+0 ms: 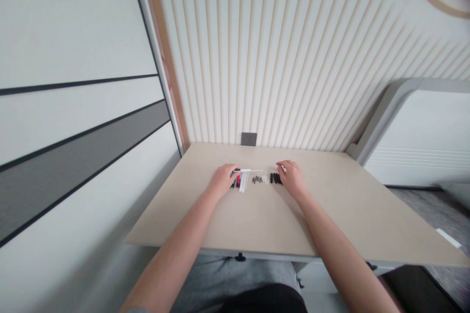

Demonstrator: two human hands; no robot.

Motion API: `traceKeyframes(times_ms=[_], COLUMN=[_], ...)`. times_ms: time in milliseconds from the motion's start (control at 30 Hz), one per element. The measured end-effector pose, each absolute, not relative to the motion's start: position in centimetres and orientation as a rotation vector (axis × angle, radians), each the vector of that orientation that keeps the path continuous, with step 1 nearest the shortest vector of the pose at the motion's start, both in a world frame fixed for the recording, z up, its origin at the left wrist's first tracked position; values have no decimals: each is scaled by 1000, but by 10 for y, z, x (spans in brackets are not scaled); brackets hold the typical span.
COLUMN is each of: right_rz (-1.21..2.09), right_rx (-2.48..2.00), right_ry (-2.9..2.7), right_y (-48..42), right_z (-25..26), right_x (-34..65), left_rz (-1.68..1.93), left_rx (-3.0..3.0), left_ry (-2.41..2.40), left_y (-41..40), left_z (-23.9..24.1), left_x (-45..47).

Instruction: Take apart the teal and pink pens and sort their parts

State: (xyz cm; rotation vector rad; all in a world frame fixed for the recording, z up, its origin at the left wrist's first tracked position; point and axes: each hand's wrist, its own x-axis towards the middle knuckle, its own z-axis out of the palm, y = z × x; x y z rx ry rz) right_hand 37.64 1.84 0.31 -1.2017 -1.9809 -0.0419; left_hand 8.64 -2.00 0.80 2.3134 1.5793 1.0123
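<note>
My left hand (pixel 223 179) is closed at the fingertips on a thin white stick (pixel 251 170), which points level to the right. Beneath that hand lie slim coloured pieces, one red (pixel 238 181) and others teal and dark, partly hidden by the fingers. Beside them is a row of thin white sticks (pixel 244 182). My right hand (pixel 292 176) hovers at the right end of a row of short black cylinders (pixel 275 178), its thumb and forefinger apart with nothing visible between them. Small grey pieces (pixel 257 179) and small white pieces (pixel 265 179) lie between the hands, too tiny to identify.
The beige table (pixel 253 225) meets a ribbed white wall (pixel 257 58) with a dark socket (pixel 248 139) just above its back edge. A white and grey cabinet (pixel 81 156) stands at the left. A pale headboard (pixel 422 132) is at the right.
</note>
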Motion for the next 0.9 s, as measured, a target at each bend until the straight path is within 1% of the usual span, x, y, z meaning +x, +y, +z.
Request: traceKeyframes(times_ms=[267, 400, 500, 633, 900], right_rz=[-157, -224, -191, -94, -15], right_rx=[-1344, -1459, -1514, -1407, -1159], right_ry=[-2064, -1983, -1937, -2027, -2371], right_y=[24, 26, 29, 24, -2], right_z=[-6, -7, -6, -3, 3], right_x=[389, 396, 404, 395, 351], left_rz=[968, 996, 1026, 1051, 1087], left_rx=[2357, 2385, 2397, 2401, 2382], left_ry=[1570, 1526, 1502, 1504, 1614], left_y=[-19, -18, -18, -17, -18], left_z=[6, 6, 6, 6, 10], left_x=[86, 85, 85, 86, 86])
